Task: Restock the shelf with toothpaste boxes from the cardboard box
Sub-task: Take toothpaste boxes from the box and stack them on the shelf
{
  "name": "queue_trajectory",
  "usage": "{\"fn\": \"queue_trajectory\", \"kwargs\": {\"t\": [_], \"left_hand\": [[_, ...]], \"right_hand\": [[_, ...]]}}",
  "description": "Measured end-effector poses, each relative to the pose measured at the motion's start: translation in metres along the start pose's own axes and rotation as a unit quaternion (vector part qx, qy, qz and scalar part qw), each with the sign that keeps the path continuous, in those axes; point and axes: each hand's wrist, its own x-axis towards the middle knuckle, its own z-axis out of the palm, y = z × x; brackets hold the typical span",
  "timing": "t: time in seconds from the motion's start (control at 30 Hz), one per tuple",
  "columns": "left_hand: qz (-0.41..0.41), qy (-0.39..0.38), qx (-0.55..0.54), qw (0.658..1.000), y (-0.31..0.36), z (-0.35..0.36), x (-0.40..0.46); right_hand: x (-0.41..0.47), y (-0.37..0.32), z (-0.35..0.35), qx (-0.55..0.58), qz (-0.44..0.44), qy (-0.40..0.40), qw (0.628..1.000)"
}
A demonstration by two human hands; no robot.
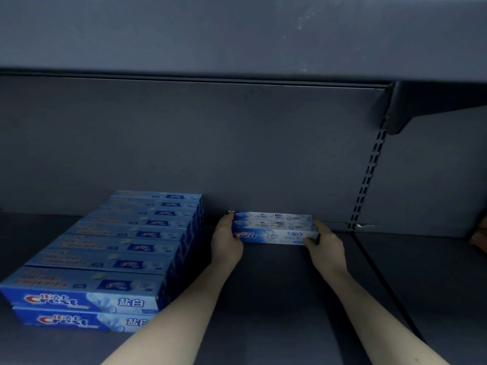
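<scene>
Two pale blue-and-white toothpaste boxes (274, 229) lie side by side lengthwise at the back of the dark shelf (276, 299), close to the rear wall. My left hand (227, 241) grips their left ends and my right hand (325, 245) grips their right ends, fingers curled round the box ends. To the left stands a stack of darker blue toothpaste boxes (110, 259), two layers high and several rows deep. The cardboard box is out of view.
The upper shelf (237, 35) hangs low overhead. A slotted upright (367, 180) and a bracket divide this bay from the one on the right, where a brownish object (479, 238) shows at the frame edge. Bare shelf lies between my arms.
</scene>
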Motion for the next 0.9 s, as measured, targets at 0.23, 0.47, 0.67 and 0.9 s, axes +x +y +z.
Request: {"fn": "queue_trajectory", "kwargs": {"t": [0.23,0.47,0.67,0.9], "left_hand": [[0.012,-0.008,0.011,1.000,-0.003,0.004,0.000],[-0.001,-0.029,0.008,1.000,0.005,0.002,-0.016],[-0.024,-0.020,0.042,0.999,0.008,0.001,-0.047],[0.005,-0.027,0.141,0.990,0.014,-0.003,-0.106]], "right_hand": [[-0.003,0.002,-0.003,-0.005,0.004,-0.014,1.000],[-0.020,-0.002,-0.003,-0.037,0.011,-0.024,0.999],[-0.049,-0.004,-0.014,-0.078,0.016,-0.060,0.995],[-0.092,-0.004,-0.028,-0.146,-0.027,-0.095,0.984]]}}
